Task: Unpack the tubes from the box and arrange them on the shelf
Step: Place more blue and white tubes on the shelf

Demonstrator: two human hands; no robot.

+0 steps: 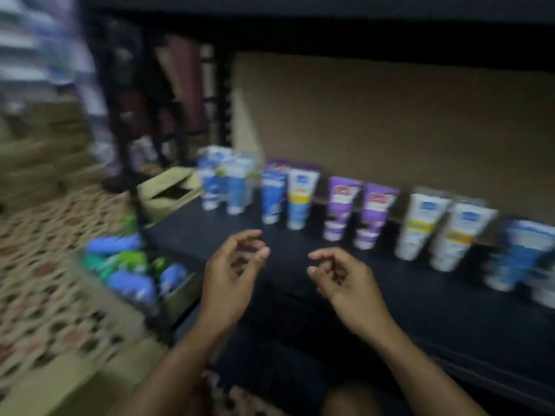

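The left hand (231,265) and right hand (339,274) hover over the shelf (390,298) near its front edge, fingers loosely curled, holding nothing. Along its back, standing tubes (345,208) sit cap-down in matched 2s, probably so the labels face out. The box (183,295) of blue and green tubes (129,283) lies by the front-left corner, within reach.

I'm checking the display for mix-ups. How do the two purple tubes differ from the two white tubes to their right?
Colour: the purple tubes have purple bodies; the white tubes have white ones. Markings: the purple tubes carry a red patch near the top, the white tubes a blue patch and a yellow band. Both pairs stand cap-down, side by side on the shelf.
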